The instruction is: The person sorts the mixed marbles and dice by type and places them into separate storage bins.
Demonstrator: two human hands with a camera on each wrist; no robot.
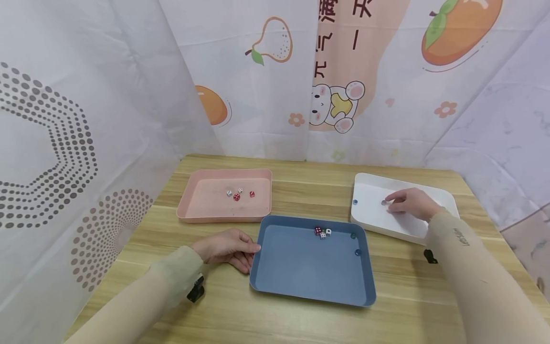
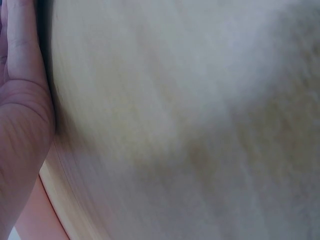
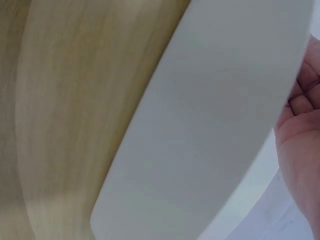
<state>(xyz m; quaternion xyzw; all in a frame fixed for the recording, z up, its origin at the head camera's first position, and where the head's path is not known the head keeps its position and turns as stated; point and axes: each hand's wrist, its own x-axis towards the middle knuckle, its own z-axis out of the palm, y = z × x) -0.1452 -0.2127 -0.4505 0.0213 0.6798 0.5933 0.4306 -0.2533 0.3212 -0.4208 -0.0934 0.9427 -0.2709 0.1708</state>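
Note:
My left hand (image 1: pixel 227 248) is at the left side of a blue tray (image 1: pixel 301 286), its thumb over the rim and its fingers against the outer wall. Inside that tray, red and white dice (image 1: pixel 323 235) cluster near the far edge, with a teal bead (image 1: pixel 353 235) and a blue bead (image 1: pixel 358 252) to their right. Over the white tray (image 1: pixel 442 196) is my right hand (image 1: pixel 412 203), thumb and index finger apart beside a small greyish bead (image 1: pixel 384 202). The right wrist view shows mostly the tray's outer wall (image 3: pixel 200 110), with the fingertips hidden.
A pink tray (image 1: pixel 206 196) with several red and white dice (image 1: pixel 237 197) stands at the back left. Another blue bead (image 1: pixel 355 202) lies at the white tray's left end. The wooden table (image 1: pixel 309 186) meets a printed curtain (image 1: pixel 266 110) behind.

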